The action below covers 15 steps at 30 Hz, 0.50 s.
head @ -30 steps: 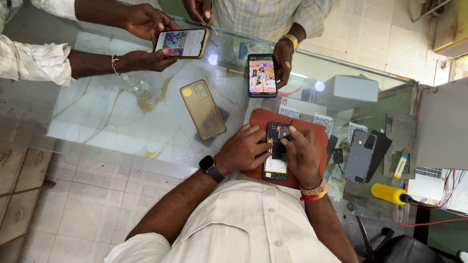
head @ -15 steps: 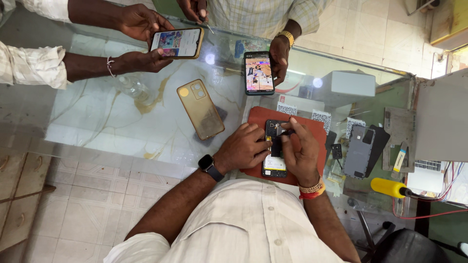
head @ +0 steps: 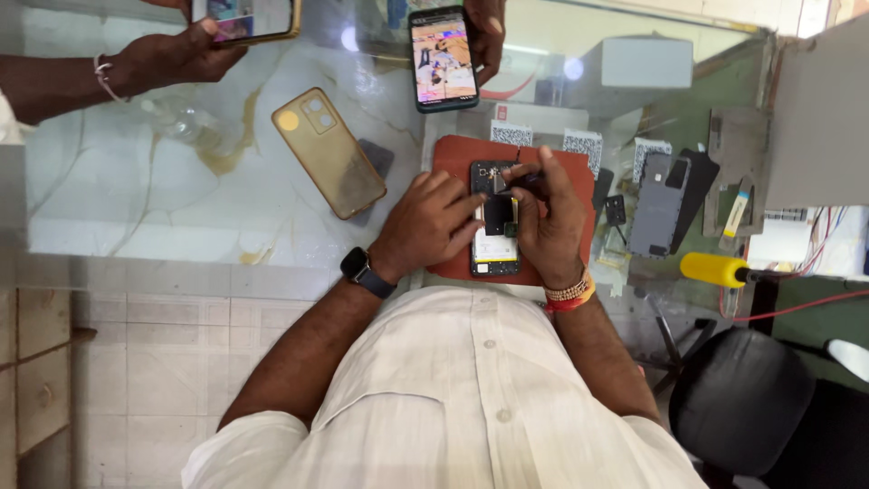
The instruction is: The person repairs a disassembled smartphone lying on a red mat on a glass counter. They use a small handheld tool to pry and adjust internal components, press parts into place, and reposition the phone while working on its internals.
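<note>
Opened phone (head: 494,231) lies on mat (head: 453,158), cased phone (head: 329,165) left.

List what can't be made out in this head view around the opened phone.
- Opened phone: its middle is covered by the left hand and right hand.
- Tool tip at the right hand: too small to identify.
- Phone at top left: cut off by the top edge.
- Red mat: largely hidden under both hands.
</note>
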### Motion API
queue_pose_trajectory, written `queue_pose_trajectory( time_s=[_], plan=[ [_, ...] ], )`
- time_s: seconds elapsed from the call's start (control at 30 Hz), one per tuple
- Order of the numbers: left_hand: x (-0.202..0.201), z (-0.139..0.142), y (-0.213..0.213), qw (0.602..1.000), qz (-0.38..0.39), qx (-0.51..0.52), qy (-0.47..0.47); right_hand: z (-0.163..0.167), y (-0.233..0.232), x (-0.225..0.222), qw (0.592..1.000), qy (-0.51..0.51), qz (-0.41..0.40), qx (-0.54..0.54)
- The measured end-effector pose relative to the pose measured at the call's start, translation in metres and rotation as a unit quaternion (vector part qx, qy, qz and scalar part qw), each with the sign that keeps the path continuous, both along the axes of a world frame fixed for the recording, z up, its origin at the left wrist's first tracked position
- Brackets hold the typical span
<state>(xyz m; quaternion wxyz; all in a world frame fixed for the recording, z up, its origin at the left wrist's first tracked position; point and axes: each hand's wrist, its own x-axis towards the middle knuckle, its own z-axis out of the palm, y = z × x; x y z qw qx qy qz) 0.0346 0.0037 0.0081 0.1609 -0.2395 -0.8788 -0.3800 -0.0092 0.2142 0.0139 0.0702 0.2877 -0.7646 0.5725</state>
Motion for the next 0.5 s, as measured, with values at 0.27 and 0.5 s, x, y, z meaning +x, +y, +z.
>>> queue_pose_trajectory(
  time_s=[0.27, 0.5],
  plan=[
    [-0.006, -0.006, 0.003, 0.998, 0.055, 0.036, -0.004, -0.002, 0.003, 0.006, 0.998, -0.008, -0.047, -0.040],
    [-0.004, -0.008, 0.004, 0.998, 0.062, 0.031, -0.009, -0.004, 0.013, -0.002, 0.993, 0.091, -0.071, 0.040]
  ],
)
